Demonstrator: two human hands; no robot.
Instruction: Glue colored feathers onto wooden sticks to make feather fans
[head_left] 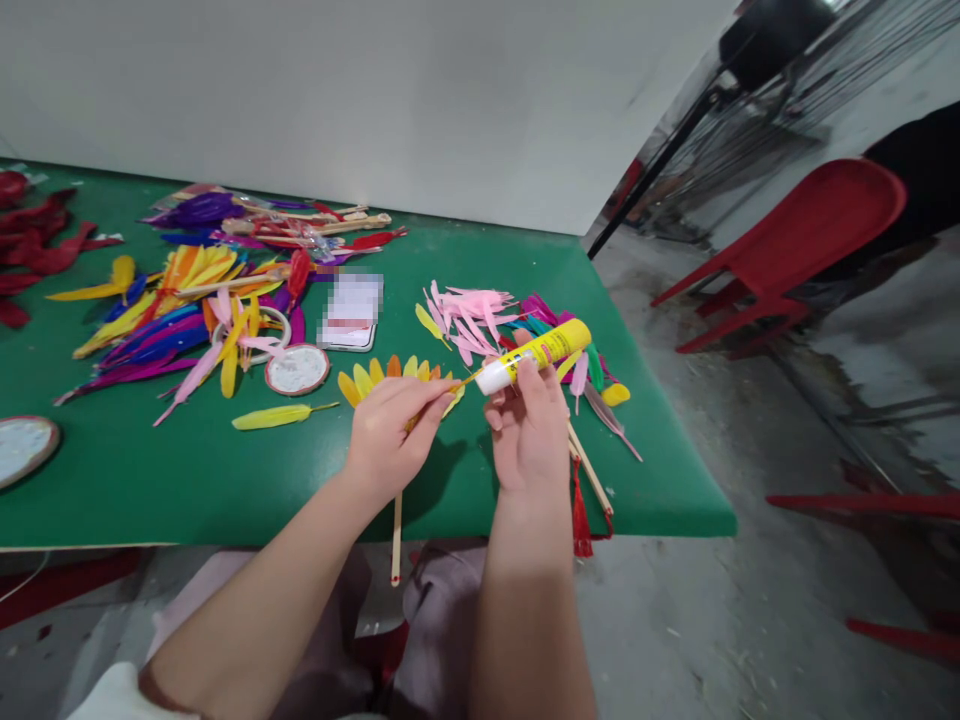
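Note:
My right hand (529, 420) is wrapped around a yellow and white glue stick (553, 345), held tilted above the table with its white end toward my left hand. My left hand (394, 430) is closed in a pinch on a thin golden feather (466, 381). The feather's quill reaches the white end of the glue stick; I cannot tell whether they touch. Most of that feather is hidden by my fingers. Below my left hand lies a feather fan (361, 378) with a ring of yellow and orange feathers, partly covered. Its wooden handle (397, 540) sticks out past the table's front edge.
Pink feathers (472, 310) lie beyond my right hand. A stick with a red tassel (581, 515) rests at the front edge. Leftward are a phone (352, 312), a round white disc (297, 370), a lone yellow feather (274, 416) and bundled feathers (154, 335). A red chair (817, 235) stands right.

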